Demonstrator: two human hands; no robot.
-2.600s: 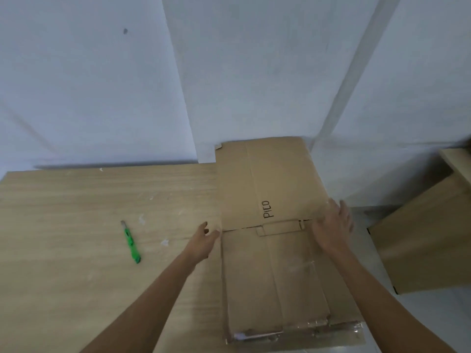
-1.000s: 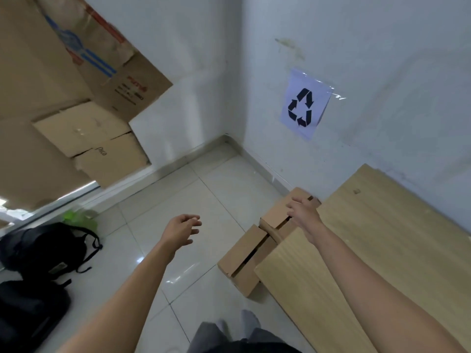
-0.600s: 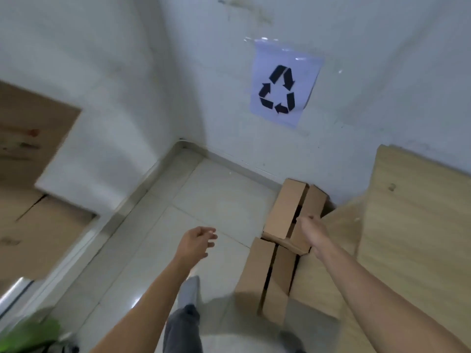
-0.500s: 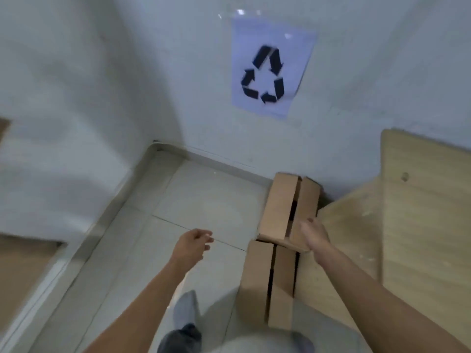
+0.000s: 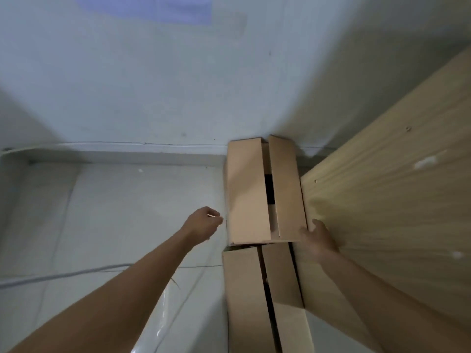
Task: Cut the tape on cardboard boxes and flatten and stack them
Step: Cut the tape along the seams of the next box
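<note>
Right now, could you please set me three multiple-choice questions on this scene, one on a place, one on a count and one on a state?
1. Where is the farther box? A on a chair; B on the floor by the wall; C on a shelf.
2. How many cardboard boxes show? A one; B four; C two.
3. How are the farther box's top flaps? A parted by a gap; B taped flush; C torn off.
Answers: 1 B, it stands on the floor beside the wooden table. 2 C, the nearer box is the only other. 3 A, a dark slit shows between them.
</note>
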